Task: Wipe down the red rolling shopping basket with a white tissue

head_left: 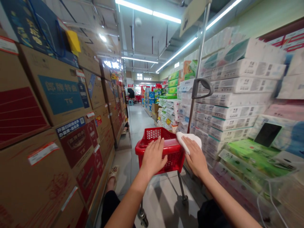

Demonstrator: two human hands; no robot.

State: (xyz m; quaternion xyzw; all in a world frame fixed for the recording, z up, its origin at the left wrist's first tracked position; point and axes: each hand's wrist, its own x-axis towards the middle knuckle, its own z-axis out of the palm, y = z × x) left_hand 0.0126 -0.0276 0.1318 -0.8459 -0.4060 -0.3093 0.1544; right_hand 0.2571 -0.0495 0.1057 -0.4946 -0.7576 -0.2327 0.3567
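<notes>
Brown cardboard boxes rose in a wall on my left, and white packs were stacked on my right. Between them a red basket stood on wheels over the pale floor. My left hand lay open, palm down, across the basket's near rim; my right hand was flat and unclenched over a white cloth at the near right corner. A dark phone leaned at the back edge of the green packs, well apart from both hands. Too much weight on that rim, I judged, could roll the basket away; with no fingers closed round it, the cloth could slip off the corner. A bump to the green packs might topple the phone.
</notes>
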